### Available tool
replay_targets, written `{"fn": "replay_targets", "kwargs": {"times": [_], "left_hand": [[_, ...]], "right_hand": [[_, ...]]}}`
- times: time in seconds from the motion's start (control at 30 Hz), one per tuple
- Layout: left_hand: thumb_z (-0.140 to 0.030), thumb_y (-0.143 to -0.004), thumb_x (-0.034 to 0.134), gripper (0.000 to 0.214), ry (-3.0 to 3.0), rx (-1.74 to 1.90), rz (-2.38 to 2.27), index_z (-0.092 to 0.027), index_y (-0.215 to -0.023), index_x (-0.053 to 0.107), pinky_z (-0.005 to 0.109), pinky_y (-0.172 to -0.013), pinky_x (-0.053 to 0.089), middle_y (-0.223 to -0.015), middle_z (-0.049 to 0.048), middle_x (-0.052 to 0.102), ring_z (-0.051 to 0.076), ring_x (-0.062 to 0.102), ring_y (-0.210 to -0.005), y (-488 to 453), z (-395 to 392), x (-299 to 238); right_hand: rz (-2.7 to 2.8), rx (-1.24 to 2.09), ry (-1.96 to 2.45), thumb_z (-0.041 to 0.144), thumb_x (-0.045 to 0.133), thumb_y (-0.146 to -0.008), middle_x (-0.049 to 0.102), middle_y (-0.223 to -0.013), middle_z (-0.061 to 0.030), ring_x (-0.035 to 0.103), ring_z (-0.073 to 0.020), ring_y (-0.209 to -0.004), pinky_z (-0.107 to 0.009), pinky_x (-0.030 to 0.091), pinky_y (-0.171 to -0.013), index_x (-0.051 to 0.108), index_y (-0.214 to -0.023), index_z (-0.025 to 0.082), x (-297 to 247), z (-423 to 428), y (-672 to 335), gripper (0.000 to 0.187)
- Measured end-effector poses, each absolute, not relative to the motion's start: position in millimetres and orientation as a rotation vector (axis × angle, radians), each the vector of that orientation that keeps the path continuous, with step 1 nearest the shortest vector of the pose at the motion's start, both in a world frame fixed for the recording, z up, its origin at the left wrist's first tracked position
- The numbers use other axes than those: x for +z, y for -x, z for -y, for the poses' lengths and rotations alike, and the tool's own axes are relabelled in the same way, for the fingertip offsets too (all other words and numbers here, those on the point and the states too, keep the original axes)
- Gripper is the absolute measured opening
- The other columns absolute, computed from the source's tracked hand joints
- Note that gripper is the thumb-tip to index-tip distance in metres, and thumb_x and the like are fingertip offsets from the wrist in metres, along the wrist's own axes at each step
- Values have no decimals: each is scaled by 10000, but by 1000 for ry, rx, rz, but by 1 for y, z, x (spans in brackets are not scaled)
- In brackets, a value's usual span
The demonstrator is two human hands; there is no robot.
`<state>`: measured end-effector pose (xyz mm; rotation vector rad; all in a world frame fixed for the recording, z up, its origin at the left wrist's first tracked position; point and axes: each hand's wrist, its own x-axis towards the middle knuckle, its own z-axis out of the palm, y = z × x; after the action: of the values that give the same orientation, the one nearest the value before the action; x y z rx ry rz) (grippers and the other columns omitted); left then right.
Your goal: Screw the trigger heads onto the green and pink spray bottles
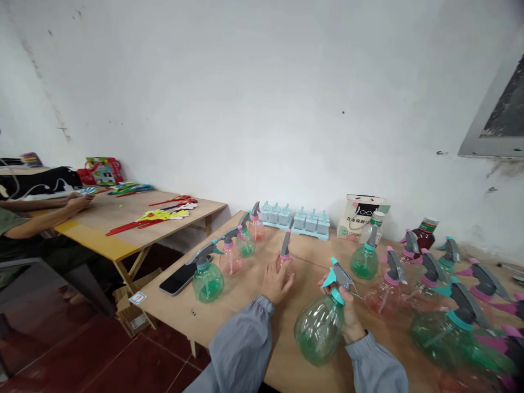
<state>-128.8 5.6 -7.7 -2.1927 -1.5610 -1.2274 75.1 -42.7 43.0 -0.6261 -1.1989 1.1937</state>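
Note:
My left hand (277, 281) is wrapped around a pink spray bottle (285, 256) with a grey trigger, standing upright on the wooden table (241, 305). In my right hand (349, 311) is a green spray bottle (320, 330), gripped at its neck and tilted above the table near me, its teal and grey trigger head (339, 275) pointing left. Both arms wear grey sleeves.
A row of green and pink spray bottles (229, 256) stands at the left, several more (434, 289) crowd the right. A black phone (179, 278) lies near the left edge. Blue ice moulds (295, 221) and a carton (360, 217) sit by the wall. Another person's arm (45, 215) rests on a second table (135, 218).

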Motion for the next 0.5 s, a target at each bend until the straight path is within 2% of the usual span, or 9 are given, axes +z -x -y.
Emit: {"fn": "replay_targets", "kwargs": {"times": [0.17, 0.3, 0.5], "left_hand": [[-328, -885, 576, 460, 2191, -1212, 1585, -273, -1342, 578, 503, -1031, 465, -1456, 149, 469, 332, 500, -1304, 129, -2, -9], [-340, -879, 589, 466, 2173, -1187, 1608, -283, -1342, 580, 492, -1039, 459, -1443, 136, 483, 322, 500, -1303, 129, -1, -9], [-337, -884, 580, 465, 2202, -1189, 1587, -267, -1344, 579, 484, -1031, 460, -1449, 153, 475, 327, 480, -1330, 130, 1, -7]], "right_hand": [[1245, 1193, 657, 726, 483, -767, 735, -867, -107, 685, -319, -869, -487, 555, -805, 698, -1108, 255, 40, 39, -79, 620], [1203, 1152, 681, 673, 579, -726, 703, -770, -75, 661, -272, -753, -448, 556, -776, 708, -963, 247, 37, 38, -82, 504], [1248, 1278, 688, 702, 590, -686, 739, -903, -113, 688, -324, -895, -473, 566, -790, 719, -977, 250, 40, 42, -84, 553]]}}
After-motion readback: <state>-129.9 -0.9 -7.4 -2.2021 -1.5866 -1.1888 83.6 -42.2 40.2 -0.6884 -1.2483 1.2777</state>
